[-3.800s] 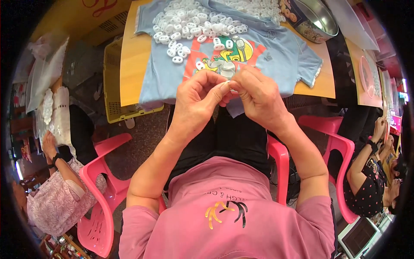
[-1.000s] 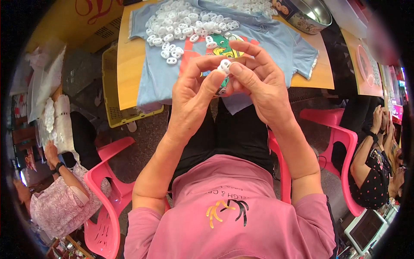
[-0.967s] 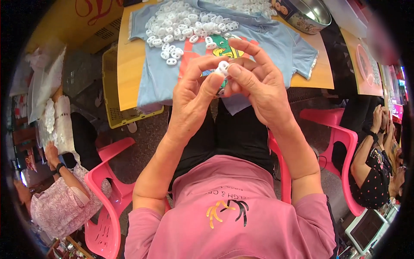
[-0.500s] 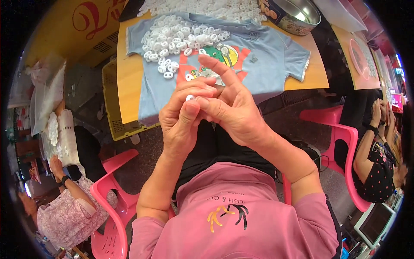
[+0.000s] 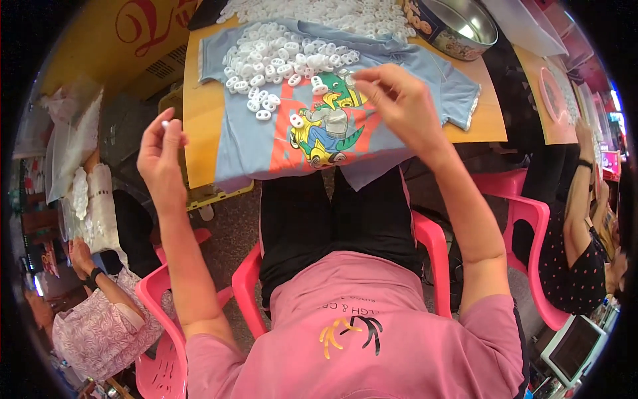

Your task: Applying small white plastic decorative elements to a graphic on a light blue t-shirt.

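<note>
Left hand (image 5: pixel 161 156): raised off the table's left edge, fingertips pinched on a small white piece (image 5: pixel 165 124). Heap of white plastic pieces (image 5: pixel 279 63): on light-blue printed T-shirt (image 5: pixel 266 143), spread over yellow table (image 5: pixel 199 126). Right hand (image 5: pixel 399 100): over shirt, fingertips pinched together; contents cannot be told.

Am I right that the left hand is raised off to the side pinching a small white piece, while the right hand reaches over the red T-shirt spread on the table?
Not quite: the T-shirt is light blue, not red; only its cartoon print has red-orange. The head view shows it. The rest stands: the left hand pinches a small white piece off to the side, and the right hand reaches over the shirt on the table.
</note>
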